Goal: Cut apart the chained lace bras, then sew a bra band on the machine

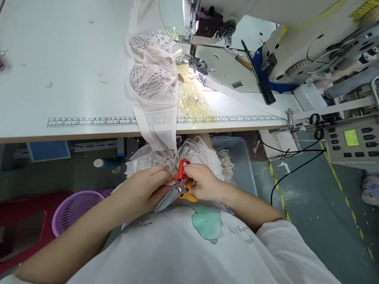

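Both hands work close together in my lap, below the table edge. My right hand is closed around small thread snips with red and orange handles, the metal blades pointing down-left. My left hand pinches pale lace fabric right beside the blades. A chain of pale pink lace bra pieces trails from my lap up over the table edge towards the sewing machine needle area.
White sewing table with a printed ruler along its front edge. Sewing machine at upper right, control panel at right. Clear plastic bin under the table, purple basket and red stool at left.
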The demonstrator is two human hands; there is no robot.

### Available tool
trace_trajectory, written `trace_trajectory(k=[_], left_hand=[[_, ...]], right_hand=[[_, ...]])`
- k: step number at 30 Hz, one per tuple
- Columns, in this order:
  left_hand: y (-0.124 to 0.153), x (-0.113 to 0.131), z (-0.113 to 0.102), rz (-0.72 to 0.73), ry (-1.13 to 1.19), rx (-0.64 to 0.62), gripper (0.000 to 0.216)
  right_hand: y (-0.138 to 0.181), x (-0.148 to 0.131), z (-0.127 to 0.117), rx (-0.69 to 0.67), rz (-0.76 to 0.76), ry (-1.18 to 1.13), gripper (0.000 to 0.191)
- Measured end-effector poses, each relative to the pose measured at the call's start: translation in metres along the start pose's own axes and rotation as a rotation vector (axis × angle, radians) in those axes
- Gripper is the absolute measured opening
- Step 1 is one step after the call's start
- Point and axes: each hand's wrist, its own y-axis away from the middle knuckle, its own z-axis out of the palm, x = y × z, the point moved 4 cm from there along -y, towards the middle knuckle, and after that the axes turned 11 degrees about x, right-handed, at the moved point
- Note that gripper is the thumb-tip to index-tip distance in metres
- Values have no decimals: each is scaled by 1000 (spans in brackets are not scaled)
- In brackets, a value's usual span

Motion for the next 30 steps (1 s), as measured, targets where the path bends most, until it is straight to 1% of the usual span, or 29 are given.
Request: trace_trajectory(k=[3, 6, 9, 13, 17, 21, 27, 28, 30], left_hand=[[-2, -5, -3, -114, 29, -34, 23], [-1, -13, -10, -250, 22, -81, 24], [1, -18, -19, -334, -14, -127, 26], [1, -17, -27, -407, -49, -153, 29], [0, -17, -30, -429, -88, -135, 34], [4, -24, -28, -458, -93, -107, 37], [12, -32, -29, -497, -115, -83, 29], [13, -32, -30, -488, -123, -80, 29], [12, -32, -33, -414, -184, -77, 32]], right_hand=[[-1, 9, -11, -91, -13, 4, 12], [2, 21, -27, -148, 22, -47, 6], [7, 34, -39, -162, 71, -144, 8], [16, 52, -44, -153, 181, -260, 14], [24, 66, -43, -88, 318, -311, 24], [26, 71, -40, 0, 390, -380, 32], [27, 64, -35, 216, 418, -592, 30], [28, 63, -33, 247, 426, -611, 29], [30, 60, -30, 303, 444, -621, 28]])
